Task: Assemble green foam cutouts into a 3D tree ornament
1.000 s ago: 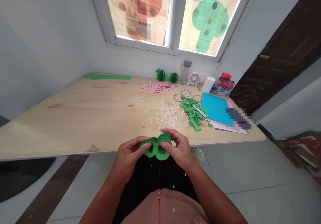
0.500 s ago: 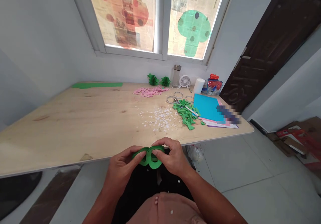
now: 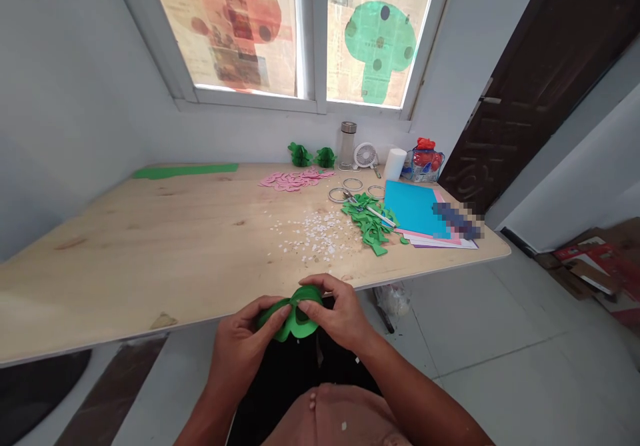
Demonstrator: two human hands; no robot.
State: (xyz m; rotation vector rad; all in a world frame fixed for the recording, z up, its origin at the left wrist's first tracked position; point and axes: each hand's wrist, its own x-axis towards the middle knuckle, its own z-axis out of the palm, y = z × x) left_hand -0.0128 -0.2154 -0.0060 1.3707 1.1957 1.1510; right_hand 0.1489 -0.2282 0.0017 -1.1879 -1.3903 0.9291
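1. Under the window [image 3: 320,39], a pale wooden table [image 3: 150,253] stands against the wall [image 3: 225,133]; beyond its right end there is a dark door [image 3: 520,79].
2. At the near edge of this table, on the person's side and above the black clothing [image 3: 280,376], is the green cut-out [image 3: 296,328]. It is between the two hands, touching both, and its long axis goes roughly sideways, from one hand to the other. Neither hand is clearly nearer.
3. The left hand [image 3: 245,336] pinches the left part, with the thumb on the front; its other fingers are partly hidden behind.
4. The right hand [image 3: 340,313] holds the right part, thumb at the opening, fingers over the upper rim. This right lobe shows more openly than the left.
5. White bits [image 3: 317,233] are scattered on the table between the hands and the far edge. To their right lies a heap of green scraps [image 3: 375,234], then a blue sheet [image 3: 413,209] towards the right end; pink pieces [image 3: 290,179] lie near the far edge.
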